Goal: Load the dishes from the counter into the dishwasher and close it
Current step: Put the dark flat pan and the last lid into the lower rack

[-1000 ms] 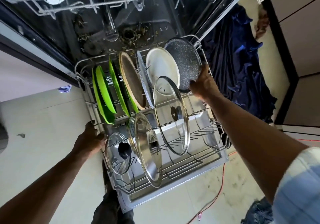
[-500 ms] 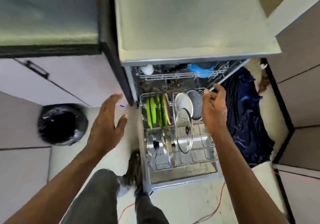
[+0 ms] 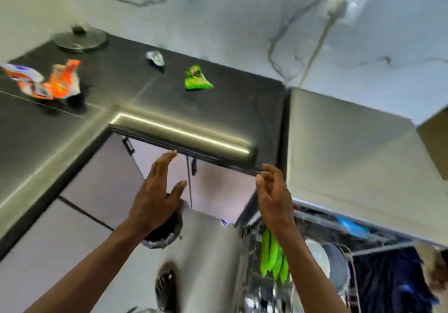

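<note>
Now that both hands have left the rack (image 3: pixel 350 255) and the view has swung up from the dishwasher (image 3: pixel 351 157), the left hand (image 3: pixel 155 191) and right hand (image 3: pixel 274 196) float empty, each grip slack with fingers loose; looks like the next dish is wanted. One glass lid (image 3: pixel 80 38) lies on the worktop (image 3: pixel 230 109) well left of the dishwasher, green plates (image 3: pixel 274 257) already racked inside it; an orange wrapper (image 3: pixel 55 82), a green wrapper (image 3: pixel 197 78) and a foil scrap (image 3: pixel 155 58) litter the worktop between, none seeming to block the reach.
</note>
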The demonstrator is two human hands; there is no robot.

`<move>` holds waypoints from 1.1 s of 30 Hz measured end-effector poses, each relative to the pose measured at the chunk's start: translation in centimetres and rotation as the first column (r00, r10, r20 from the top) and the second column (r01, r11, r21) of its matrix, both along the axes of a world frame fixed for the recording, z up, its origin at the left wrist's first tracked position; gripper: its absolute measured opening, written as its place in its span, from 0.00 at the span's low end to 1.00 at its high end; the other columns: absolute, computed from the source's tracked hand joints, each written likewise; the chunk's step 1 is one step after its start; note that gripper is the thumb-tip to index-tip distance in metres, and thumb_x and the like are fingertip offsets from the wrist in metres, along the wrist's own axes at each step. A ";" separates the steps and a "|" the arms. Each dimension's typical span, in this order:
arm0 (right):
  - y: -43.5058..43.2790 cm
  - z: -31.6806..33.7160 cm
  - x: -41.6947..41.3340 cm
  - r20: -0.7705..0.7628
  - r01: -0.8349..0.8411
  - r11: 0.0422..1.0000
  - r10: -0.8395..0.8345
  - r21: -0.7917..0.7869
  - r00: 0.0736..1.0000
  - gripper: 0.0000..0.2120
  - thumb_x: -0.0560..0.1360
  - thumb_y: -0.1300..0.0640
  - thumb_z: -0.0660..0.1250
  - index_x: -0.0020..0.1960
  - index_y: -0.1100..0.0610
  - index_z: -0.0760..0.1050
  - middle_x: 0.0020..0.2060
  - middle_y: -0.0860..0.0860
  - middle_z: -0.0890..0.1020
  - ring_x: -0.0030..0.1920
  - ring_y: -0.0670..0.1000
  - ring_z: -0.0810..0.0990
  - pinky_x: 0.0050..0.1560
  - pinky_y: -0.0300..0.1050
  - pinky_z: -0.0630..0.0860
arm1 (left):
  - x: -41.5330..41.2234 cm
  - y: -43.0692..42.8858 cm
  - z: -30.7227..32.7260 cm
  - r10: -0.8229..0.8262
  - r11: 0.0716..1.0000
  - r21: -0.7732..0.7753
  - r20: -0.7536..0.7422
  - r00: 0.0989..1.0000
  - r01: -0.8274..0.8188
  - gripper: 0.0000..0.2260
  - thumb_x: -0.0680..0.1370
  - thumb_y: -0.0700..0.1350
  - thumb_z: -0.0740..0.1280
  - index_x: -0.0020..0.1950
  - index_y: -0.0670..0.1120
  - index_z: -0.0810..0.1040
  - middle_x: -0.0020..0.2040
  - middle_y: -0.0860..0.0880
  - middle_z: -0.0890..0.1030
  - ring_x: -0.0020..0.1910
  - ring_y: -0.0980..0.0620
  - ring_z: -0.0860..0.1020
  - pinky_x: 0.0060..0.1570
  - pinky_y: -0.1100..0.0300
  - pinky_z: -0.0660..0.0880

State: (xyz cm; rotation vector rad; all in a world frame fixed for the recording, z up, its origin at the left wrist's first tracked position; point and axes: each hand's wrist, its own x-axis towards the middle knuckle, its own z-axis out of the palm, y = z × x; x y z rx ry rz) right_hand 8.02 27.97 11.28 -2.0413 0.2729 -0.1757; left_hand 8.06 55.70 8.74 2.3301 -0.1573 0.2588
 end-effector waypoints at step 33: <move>49.1 0.2 56.8 -0.125 -0.795 0.404 0.854 -0.453 0.505 0.16 0.79 0.55 0.68 0.66 0.54 0.75 0.58 0.53 0.79 0.58 0.53 0.79 0.64 0.52 0.75 | 32.1 34.6 -9.7 0.604 0.735 0.519 -0.209 0.769 -0.436 0.41 0.77 0.78 0.42 0.85 0.58 0.48 0.85 0.50 0.55 0.85 0.47 0.50 0.83 0.45 0.41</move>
